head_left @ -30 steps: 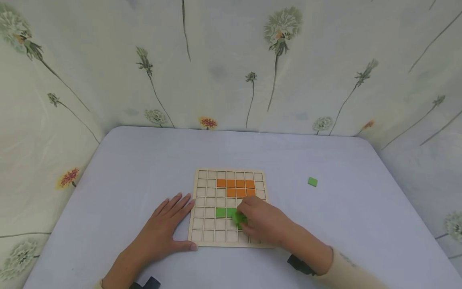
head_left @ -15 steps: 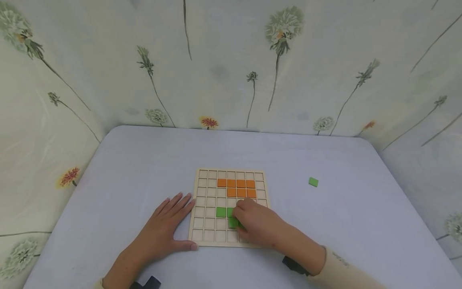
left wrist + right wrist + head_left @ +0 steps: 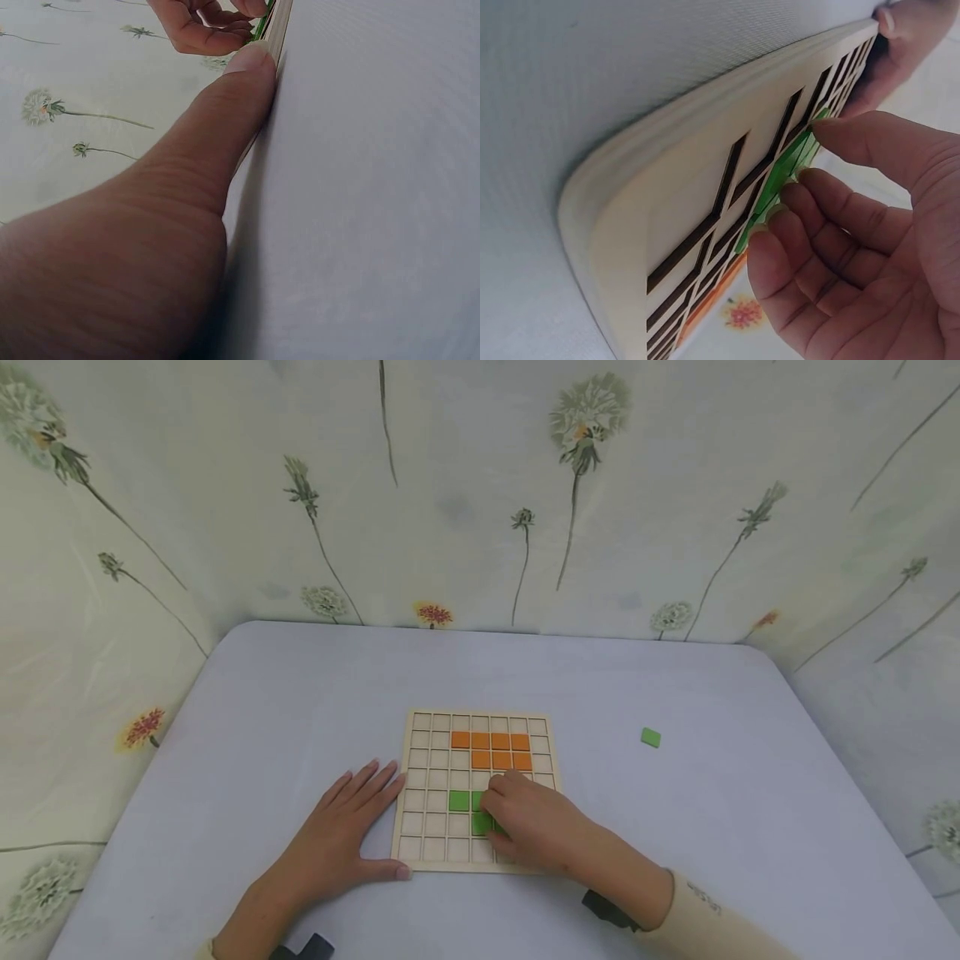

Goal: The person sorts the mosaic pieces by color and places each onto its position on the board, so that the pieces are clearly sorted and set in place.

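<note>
A square wooden board (image 3: 459,849) with a raised grid lies flat on the table. Its upper cells hold several orange tiles (image 3: 481,741) in two rows. Lower down are several green tiles (image 3: 459,801), partly covered by my right hand (image 3: 536,823). That hand's thumb and curled fingers pinch a green tile (image 3: 482,824) at a cell in the second green row; the right wrist view shows the thumb (image 3: 870,142) on its edge. My left hand (image 3: 337,827) lies spread at the board's left side, fingertips on its edge and thumb at the lower left corner.
A lone green tile (image 3: 651,737) lies on the white-covered table (image 3: 720,810), right of the board. Behind the table hangs a cloth (image 3: 450,510) printed with dandelions. Dark straps (image 3: 609,910) are on both wrists.
My right hand has moved slightly left with the green tile. The tile, tilted earlier, now lies level in line with the cell. My left hand has stayed put.
</note>
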The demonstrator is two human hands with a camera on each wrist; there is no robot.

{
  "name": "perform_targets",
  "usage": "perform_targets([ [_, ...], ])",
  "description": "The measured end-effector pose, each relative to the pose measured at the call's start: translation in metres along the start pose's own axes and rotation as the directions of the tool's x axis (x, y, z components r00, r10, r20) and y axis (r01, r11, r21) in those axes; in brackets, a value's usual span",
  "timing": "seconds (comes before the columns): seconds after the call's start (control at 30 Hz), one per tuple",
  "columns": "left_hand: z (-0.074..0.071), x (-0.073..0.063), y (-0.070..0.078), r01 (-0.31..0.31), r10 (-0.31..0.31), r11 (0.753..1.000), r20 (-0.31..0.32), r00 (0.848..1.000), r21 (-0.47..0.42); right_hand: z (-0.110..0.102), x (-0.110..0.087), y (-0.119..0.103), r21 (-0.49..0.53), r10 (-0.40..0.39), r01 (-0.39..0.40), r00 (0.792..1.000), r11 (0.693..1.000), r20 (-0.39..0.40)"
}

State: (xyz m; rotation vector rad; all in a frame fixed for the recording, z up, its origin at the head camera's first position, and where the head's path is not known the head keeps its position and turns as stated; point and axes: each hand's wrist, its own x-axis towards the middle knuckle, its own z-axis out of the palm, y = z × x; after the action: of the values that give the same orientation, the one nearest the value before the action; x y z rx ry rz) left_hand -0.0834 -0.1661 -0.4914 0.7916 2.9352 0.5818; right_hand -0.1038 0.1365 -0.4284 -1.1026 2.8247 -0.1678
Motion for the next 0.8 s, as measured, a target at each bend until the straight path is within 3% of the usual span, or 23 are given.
perform_targets([
  [0.3,0.001,0.000,0.000,-0.001,0.001,1.000,-0.013,1.000,0.000,-0.003,-0.006,0.007,0.045,0.055,-0.055,0.998,0.998,0.006],
  [0.5,0.002,0.000,0.000,-0.007,0.007,1.000,-0.018,1.000,0.005,-0.006,-0.012,0.020,0.054,0.071,-0.069,0.997,0.996,-0.038],
  [0.8,0.002,0.000,0.001,-0.008,0.008,1.000,-0.021,1.000,0.004,-0.014,-0.026,0.048,0.098,0.203,-0.199,0.979,0.975,-0.031],
])
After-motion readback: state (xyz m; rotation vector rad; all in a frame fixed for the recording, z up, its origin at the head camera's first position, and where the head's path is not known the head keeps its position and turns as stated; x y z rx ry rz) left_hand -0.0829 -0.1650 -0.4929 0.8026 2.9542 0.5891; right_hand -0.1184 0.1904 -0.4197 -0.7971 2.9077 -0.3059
